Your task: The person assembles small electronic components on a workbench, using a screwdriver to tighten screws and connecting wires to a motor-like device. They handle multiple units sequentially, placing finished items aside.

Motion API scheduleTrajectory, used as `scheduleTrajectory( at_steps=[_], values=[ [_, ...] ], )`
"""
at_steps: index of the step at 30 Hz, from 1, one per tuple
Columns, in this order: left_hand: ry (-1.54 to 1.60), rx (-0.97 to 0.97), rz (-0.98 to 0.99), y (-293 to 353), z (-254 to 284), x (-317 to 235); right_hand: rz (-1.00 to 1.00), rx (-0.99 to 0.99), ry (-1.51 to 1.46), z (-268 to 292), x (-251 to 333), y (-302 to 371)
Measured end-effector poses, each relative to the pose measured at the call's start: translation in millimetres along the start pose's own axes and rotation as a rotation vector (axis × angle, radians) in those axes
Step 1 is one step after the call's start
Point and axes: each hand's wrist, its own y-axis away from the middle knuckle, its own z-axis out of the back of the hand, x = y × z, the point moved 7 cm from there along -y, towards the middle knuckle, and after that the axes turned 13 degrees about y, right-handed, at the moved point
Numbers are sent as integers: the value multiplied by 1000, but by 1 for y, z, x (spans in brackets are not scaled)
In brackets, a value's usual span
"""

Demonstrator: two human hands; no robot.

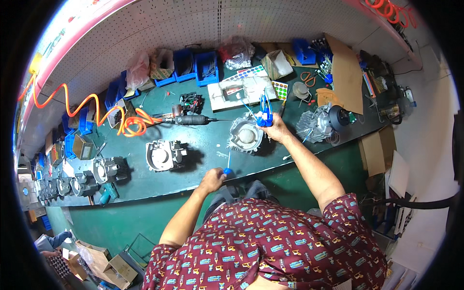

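A grey cast-metal housing with a round light centre lies on the bench in front of me. My right hand, at its far right side, is closed around a bunch of blue pieces with thin blue and white stalks. Near the bench's front edge, my left hand pinches one blue round-ended piece with a thin pale stalk. The stalk points away from me toward the housing; whether it touches is too small to tell.
A second housing sits left, with several more along the bench. Behind lies a black power screwdriver near an orange coiled hose. Blue bins line the back. A finned unit with a black cap stands right.
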Motion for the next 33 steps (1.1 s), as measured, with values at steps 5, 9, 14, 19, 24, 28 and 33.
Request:
scheduleTrajectory(
  at_steps=[5,9,14,19,24,28,33],
  values=[
    [170,-347,-97,40,52,-5,-203,33,-111,25,5,12],
    [489,-527,-279,60,86,-29,-286,-62,-353,60,37,29],
    [544,-460,-425,67,90,-145,-322,83,-698,44,73,58],
    [548,-342,-596,61,70,-237,-313,309,-759,11,114,90],
    [766,-295,-528,54,48,-244,-332,566,-878,-9,131,122],
    [930,-306,-416,55,33,-230,-292,701,-935,-20,144,138],
    [1112,-386,-376,74,35,-213,-295,768,-939,-34,149,149]
  ],
)
